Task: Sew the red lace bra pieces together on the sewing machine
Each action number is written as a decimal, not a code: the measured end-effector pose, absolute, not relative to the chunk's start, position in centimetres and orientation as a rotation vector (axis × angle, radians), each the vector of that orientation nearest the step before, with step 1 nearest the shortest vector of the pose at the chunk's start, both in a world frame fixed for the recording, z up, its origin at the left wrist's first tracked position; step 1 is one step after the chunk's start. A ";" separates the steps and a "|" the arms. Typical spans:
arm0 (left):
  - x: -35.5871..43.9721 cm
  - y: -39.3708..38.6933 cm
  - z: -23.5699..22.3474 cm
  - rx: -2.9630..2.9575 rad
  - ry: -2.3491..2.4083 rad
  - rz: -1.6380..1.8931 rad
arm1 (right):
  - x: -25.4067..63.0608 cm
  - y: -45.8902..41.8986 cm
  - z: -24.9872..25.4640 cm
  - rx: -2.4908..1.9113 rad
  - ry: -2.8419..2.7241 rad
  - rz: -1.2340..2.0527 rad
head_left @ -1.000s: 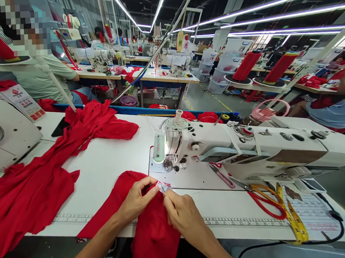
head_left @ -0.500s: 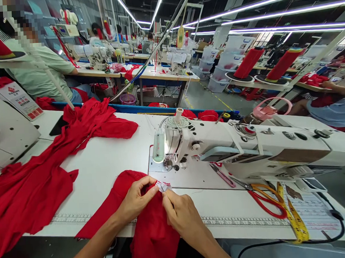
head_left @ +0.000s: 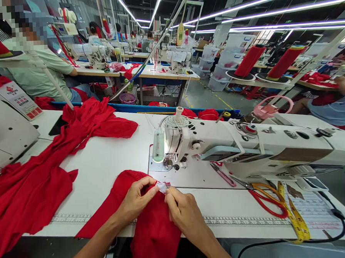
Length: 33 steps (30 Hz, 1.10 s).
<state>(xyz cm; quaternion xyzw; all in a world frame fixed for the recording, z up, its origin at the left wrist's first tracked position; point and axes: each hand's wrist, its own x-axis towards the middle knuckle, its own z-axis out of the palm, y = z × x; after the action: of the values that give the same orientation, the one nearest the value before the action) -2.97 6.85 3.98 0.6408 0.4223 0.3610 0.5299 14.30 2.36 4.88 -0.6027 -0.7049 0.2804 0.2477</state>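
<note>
From where I stand, the nearest thing is the red cloth, spilling over the front edge of the worktop. On it, the left hand has the cloth gripped between thumb and forefinger, right at the left end of a small white patch. The right hand has its fingertips pinched together at the patch's other end — whether on its edge, a loose thread or some slim tool, I cannot tell. For work this fine, I'd keep the left pinch firm and close in, so the patch lies flat, and make only small, light moves with the right, since a hard tug could pucker or snag such soft cloth. The hanging part could drag too; letting more of it rest on the worktop would ease the pull. Beyond to the right lie the pink-handled snips, within easy reach. Just past the hands stands the sewing machine — its lamp lit, handy for seeing small threads.
</note>
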 end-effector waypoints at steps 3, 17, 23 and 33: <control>-3.0 6.9 3.9 1.521 1.004 0.874 | 14.5 2.1 5.0 -1.613 -1.948 0.763; -2.5 6.9 4.4 1.676 1.085 0.886 | 11.3 -2.1 2.8 -1.236 -2.053 0.574; -3.3 8.4 4.4 1.861 1.098 0.772 | 8.4 -3.1 0.5 -1.303 -2.190 0.275; -3.4 9.4 7.4 1.873 0.758 0.508 | 23.9 -0.5 8.3 -1.437 -1.137 1.194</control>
<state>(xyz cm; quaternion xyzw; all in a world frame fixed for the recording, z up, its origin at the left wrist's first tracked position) -3.39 9.42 7.42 0.7761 0.3140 0.2106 0.5047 23.91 -0.51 8.31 -0.5836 -0.4617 0.4850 0.4594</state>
